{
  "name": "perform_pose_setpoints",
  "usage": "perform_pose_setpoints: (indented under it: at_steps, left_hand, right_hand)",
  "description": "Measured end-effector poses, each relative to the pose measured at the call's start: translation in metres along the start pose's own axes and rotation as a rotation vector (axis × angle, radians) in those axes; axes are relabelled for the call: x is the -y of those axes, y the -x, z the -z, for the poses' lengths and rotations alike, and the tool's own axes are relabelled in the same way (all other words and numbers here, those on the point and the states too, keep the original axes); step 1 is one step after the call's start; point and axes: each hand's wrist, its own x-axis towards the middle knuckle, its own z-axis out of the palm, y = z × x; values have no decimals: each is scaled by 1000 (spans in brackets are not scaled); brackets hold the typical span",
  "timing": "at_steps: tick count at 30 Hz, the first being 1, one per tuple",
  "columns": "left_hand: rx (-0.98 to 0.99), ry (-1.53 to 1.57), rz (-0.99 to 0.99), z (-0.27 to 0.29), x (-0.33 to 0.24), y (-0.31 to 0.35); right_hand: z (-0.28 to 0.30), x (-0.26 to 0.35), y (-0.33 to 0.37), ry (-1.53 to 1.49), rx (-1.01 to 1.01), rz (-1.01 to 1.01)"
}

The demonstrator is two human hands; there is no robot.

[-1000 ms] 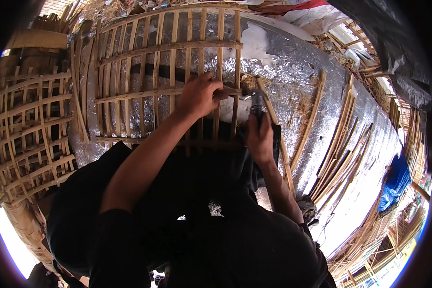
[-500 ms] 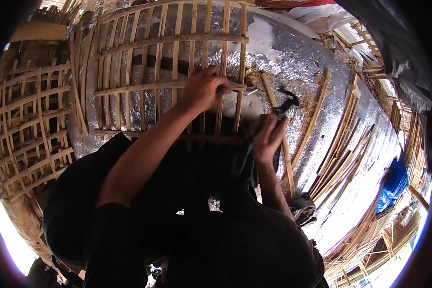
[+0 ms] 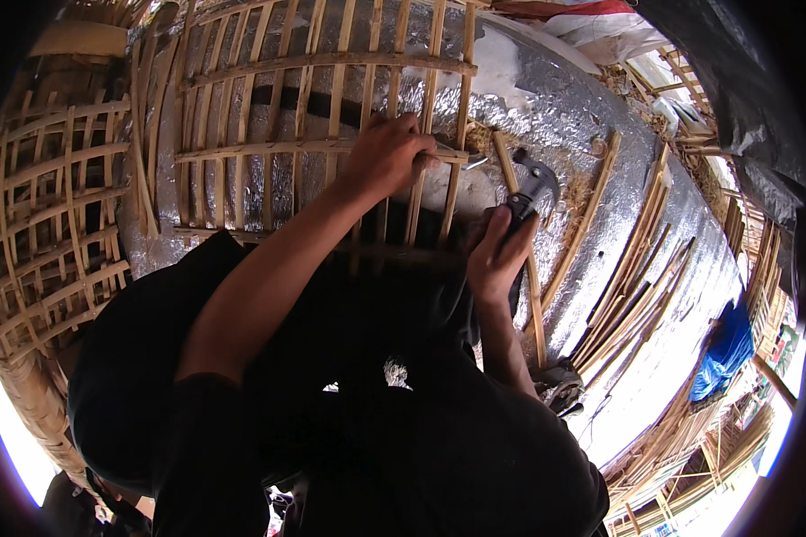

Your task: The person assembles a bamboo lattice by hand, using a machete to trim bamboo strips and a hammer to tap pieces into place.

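Note:
A lattice of bamboo slats (image 3: pixel 327 59) lies in front of me, its lower part against my dark clothing. My left hand (image 3: pixel 390 154) is closed at one of its cross slats, near the right end. What the fingers pinch is mostly hidden. A thin shiny metal piece (image 3: pixel 478 163) shows just beyond them, by the slat's end. To the right, my right hand (image 3: pixel 501 255) grips a hammer (image 3: pixel 535 188) with a dark handle. Its metal head is raised beside the lattice, apart from the slats.
Shiny silver sheeting (image 3: pixel 564 116) covers the ground. Loose bamboo strips (image 3: pixel 640 300) lie on it to the right, with two single strips nearer the hammer. Another woven bamboo panel (image 3: pixel 54 224) stands at the left. A blue plastic sheet (image 3: pixel 724 353) is at far right.
The hammer has turned in my right hand, so its head now shows larger and higher. My left hand and the lattice's right end have shifted slightly right and up in the picture.

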Motion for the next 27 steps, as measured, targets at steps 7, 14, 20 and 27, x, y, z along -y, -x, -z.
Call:
perform_pose_setpoints:
  at_steps: [7,14,20,27]
  left_hand:
    - [4,-19,-62,-2,6,-1]
    - [23,-57,-3,2,-1,-7]
    - [27,-112,-15,3,3,-8]
    - [32,-83,-15,1,-1,-5]
  right_hand:
    - [7,-44,-20,242,8,215]
    - [22,-29,-23,336,106,302]
    - [18,-23,-48,639,279,660]
    - [33,-23,-57,765,437,681]
